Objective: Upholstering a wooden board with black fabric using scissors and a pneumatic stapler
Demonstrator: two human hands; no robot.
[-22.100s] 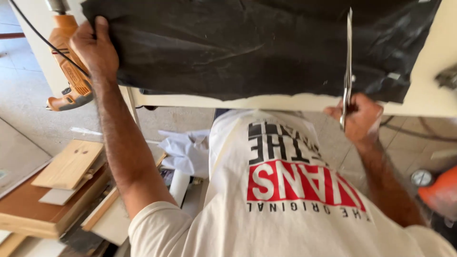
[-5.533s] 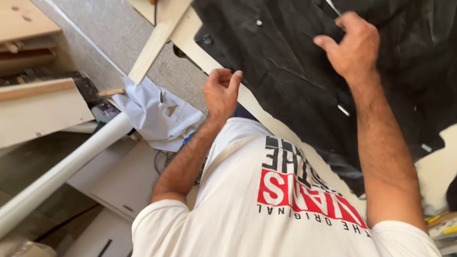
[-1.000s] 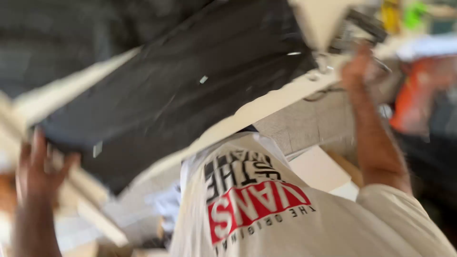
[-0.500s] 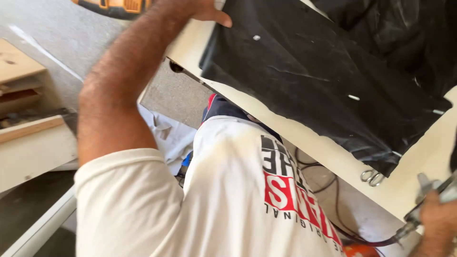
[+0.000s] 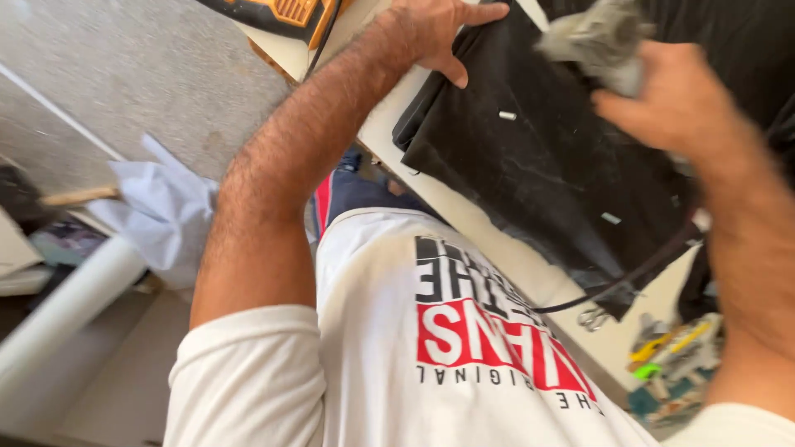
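the left hand (image 5: 439, 33) lay flat on the black cloth (image 5: 538, 157), fingers together and stretched out, thumb apart, pinning the folded corner of the cloth against the white board (image 5: 497, 240). half a second before, that hand had gripped the board's upper edge near the orange tool (image 5: 281, 12); it had since slid down onto the cloth itself, so the cloth was now held in place rather than the board.

the right hand (image 5: 671, 99) had come up from the lower right corner of the view, where it had been half a second earlier, and hung over the middle of the cloth. its fingers were curled around a grey tool (image 5: 596, 37), blurred by motion; i cannot tell exactly what kind it was, nor how tightly the fingers closed on it. a black cord (image 5: 629, 277) ran from under that hand down across the board's edge.

the cloth lay spread over the board, its near corner folded double under the left hand, with a few small pale flecks on it. scissors (image 5: 592, 317) rested on the board's lower edge, apart from both hands. with one hand pressing and the other bringing the tool over, the work looked to have shifted from positioning the board to working on the cloth's surface.

below, a white sheet (image 5: 166, 207) and a white pipe (image 5: 66, 306) lay on the floor.
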